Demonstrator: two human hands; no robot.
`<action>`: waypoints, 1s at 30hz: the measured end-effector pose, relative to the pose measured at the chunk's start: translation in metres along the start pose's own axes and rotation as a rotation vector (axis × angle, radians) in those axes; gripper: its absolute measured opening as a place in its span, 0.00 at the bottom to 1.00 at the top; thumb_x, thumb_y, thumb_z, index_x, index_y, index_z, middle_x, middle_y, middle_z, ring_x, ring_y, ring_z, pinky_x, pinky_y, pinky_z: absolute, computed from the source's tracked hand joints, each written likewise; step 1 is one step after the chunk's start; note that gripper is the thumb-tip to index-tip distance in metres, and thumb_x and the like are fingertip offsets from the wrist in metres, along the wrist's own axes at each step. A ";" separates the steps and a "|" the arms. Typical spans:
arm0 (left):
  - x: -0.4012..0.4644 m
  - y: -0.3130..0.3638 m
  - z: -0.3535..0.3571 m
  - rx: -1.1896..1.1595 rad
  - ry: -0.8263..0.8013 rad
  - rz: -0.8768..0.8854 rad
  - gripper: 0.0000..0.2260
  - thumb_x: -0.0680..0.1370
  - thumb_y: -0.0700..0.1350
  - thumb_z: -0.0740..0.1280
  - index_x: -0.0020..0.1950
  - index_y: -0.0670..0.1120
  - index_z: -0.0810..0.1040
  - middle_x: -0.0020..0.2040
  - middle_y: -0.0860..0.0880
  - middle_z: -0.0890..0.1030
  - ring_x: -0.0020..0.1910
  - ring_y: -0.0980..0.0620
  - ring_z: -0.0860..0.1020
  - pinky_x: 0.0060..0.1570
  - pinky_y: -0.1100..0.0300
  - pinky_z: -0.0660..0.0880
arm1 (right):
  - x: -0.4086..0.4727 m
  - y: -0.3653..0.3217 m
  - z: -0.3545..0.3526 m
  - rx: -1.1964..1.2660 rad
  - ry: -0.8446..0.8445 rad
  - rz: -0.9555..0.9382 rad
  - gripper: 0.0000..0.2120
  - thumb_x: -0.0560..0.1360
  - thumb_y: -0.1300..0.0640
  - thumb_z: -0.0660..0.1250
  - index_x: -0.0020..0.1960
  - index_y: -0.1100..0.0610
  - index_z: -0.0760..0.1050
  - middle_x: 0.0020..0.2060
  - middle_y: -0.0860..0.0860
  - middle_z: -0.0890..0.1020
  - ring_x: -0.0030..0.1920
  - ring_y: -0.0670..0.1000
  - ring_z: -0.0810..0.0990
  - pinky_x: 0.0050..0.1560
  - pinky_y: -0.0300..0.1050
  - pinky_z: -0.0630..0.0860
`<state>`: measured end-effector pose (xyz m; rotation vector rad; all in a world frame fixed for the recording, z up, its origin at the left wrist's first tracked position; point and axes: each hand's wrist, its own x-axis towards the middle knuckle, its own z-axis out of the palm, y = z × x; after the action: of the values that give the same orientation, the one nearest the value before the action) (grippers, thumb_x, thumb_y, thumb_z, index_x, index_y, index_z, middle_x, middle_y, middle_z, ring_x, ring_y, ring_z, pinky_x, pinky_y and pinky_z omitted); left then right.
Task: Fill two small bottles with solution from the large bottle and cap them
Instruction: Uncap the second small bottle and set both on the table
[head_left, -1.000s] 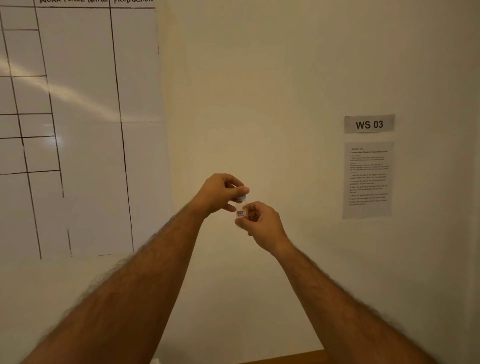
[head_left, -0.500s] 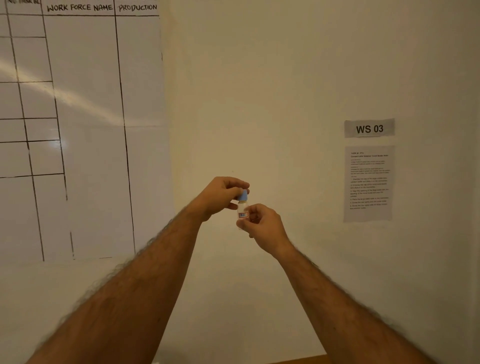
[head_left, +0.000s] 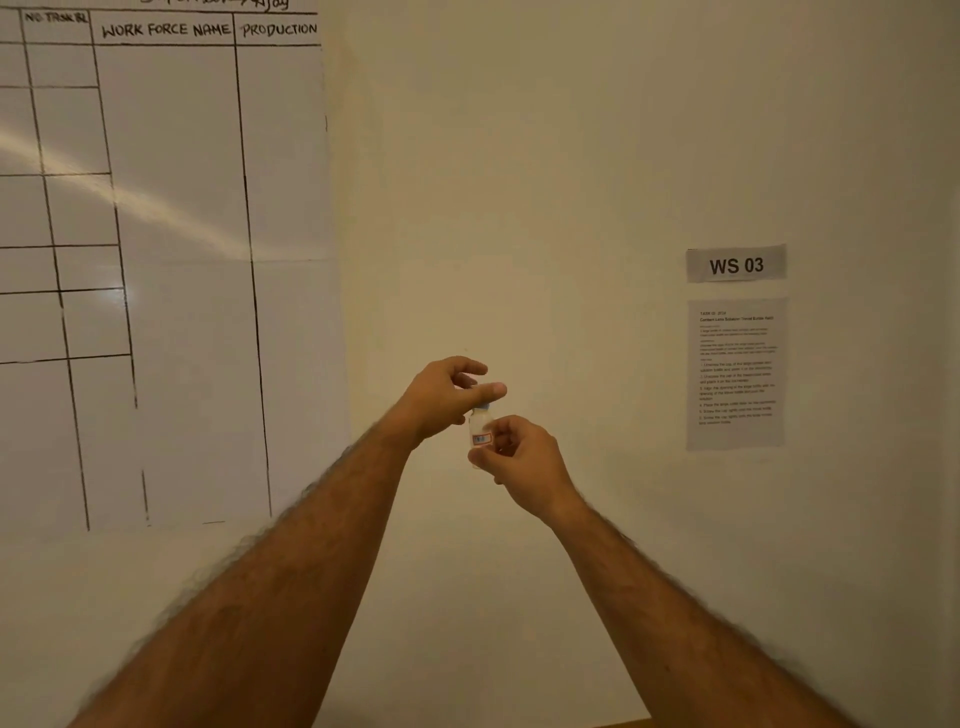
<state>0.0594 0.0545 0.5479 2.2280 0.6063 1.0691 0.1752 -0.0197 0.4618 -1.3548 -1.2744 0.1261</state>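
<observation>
In front of the wall, at chest height, you hold both arms out w/ hands meeting mid-frame. Your right hand grips the small bottle upright, thumb and fingers curled closed around its lower body; red-bordered label faces you. Your left hand sits on top, thumb and forefinger pinched on the blue cap, other fingers loosely bent. Cap is on the bottle neck; can't tell if it is threaded tight. Fill level not readable, bottle blurred. Bkgd: whiteboard grid at left w/ headers "WORK FORCE NAME" and "PRODUCTION"; "WS 03" sign at right, instruction sheet just below it, text too small to read.
</observation>
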 end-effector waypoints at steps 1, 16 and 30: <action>-0.001 0.001 0.000 -0.026 -0.012 -0.001 0.20 0.75 0.53 0.70 0.65 0.47 0.75 0.56 0.48 0.79 0.52 0.49 0.79 0.44 0.60 0.79 | 0.000 0.000 0.000 0.000 0.000 0.002 0.13 0.72 0.52 0.74 0.54 0.52 0.75 0.46 0.48 0.82 0.44 0.49 0.82 0.46 0.44 0.82; -0.003 -0.007 -0.003 -0.129 -0.055 0.016 0.12 0.77 0.43 0.69 0.60 0.42 0.79 0.47 0.48 0.82 0.45 0.53 0.82 0.41 0.61 0.81 | 0.002 0.003 -0.001 -0.016 0.009 0.011 0.13 0.72 0.52 0.74 0.53 0.51 0.74 0.46 0.48 0.81 0.44 0.50 0.82 0.46 0.46 0.82; -0.002 -0.018 -0.002 -0.210 0.080 -0.055 0.09 0.76 0.51 0.70 0.49 0.46 0.81 0.45 0.48 0.84 0.44 0.51 0.81 0.39 0.62 0.79 | -0.002 0.008 0.004 -0.006 -0.013 0.036 0.15 0.72 0.53 0.74 0.55 0.53 0.74 0.49 0.49 0.81 0.46 0.50 0.81 0.50 0.47 0.82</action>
<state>0.0537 0.0671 0.5357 1.9858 0.5581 1.1429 0.1761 -0.0168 0.4534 -1.3838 -1.2629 0.1564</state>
